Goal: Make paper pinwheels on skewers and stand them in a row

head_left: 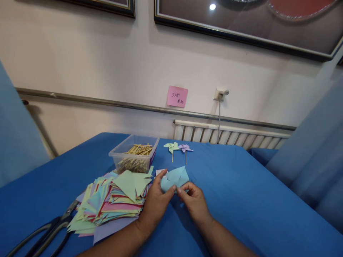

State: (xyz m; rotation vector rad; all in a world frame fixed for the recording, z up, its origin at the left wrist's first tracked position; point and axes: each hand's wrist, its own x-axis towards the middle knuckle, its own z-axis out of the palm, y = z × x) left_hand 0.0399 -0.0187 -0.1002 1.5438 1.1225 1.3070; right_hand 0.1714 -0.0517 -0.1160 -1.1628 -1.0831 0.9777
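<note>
Light-blue paper (175,177) between my two hands, above the blue cloth (254,200). The piece lies just far of my fingertips, its longer direction running from near left to far right, so that one point stands free at the far right while the near edge faces me. The key relation is at that near edge, where the tips of my two thumbs come just beside each other.

My left hand (157,194) is curved round the left end of the paper, thumb on the near edge and forefinger reaching to the far side, closed enough to grip it. My right hand (195,200) is drawn into a small pinch of thumb and forefinger at the near edge, right of the left thumb (its other fingers are curled, and what they touch I cannot tell). Left has the broader hold; right is nearer the right-hand part of the edge.

Surroundings: to the left, a stack of coloured paper (107,203), with dark-handled scissors (65,216) at its near left; beyond the stack, a clear tub (114,155) of thin sticks (139,150); on the far side, a green pinwheel (172,147) just left of a lilac pinwheel (185,147).
</note>
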